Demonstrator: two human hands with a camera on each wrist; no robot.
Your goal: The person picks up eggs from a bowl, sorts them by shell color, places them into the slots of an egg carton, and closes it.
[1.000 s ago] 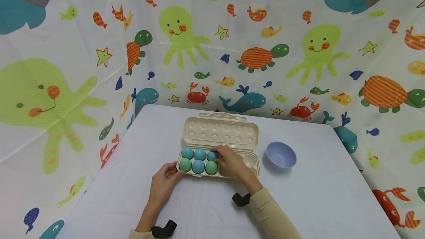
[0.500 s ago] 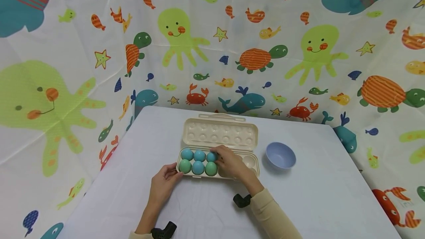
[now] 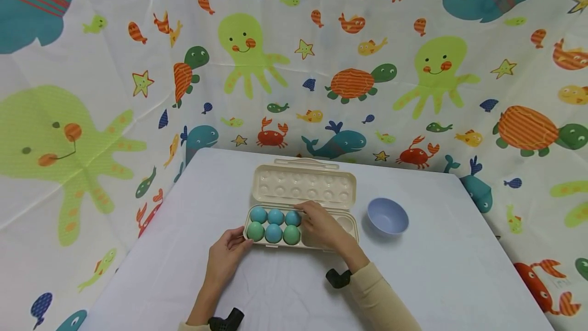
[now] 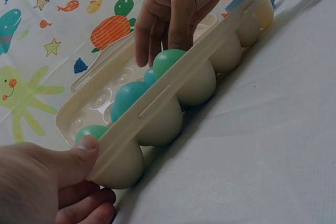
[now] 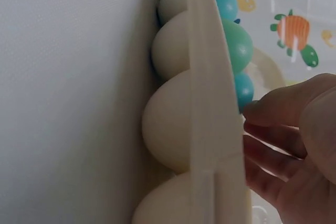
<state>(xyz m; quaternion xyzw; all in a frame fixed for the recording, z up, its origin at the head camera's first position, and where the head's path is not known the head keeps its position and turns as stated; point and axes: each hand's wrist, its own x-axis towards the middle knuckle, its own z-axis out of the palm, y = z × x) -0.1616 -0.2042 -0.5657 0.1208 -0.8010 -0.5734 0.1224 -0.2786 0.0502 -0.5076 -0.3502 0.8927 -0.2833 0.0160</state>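
Note:
A beige plastic egg carton [image 3: 305, 180] lies on the table, lid folded back. Blue and green eggs fill its left half, blue ones along the back row and green, blue, green along the front. My left hand [image 3: 225, 257] grips the carton's left end, its thumb on the rim [image 4: 176, 80] beside a green egg [image 4: 90, 131] and its fingers below. Over the carton's middle, my right hand [image 3: 323, 226] has loosely bent fingers, with the thumb tip right at the rightmost blue egg [image 5: 243, 92] of the back row. That hand covers several cups.
A blue-violet bowl [image 3: 388, 216] stands to the right of the carton. The table [image 3: 436, 259] has a white cover, and a cloth [image 3: 275, 65] printed with sea animals hangs behind and beside it. Dark wrist mounts [image 3: 338, 278] sit on both forearms.
My right hand's fingers have eased off the rightmost blue egg, which now shows more fully in its cup, and the hand has shifted slightly right. My left hand keeps its grip on the carton.

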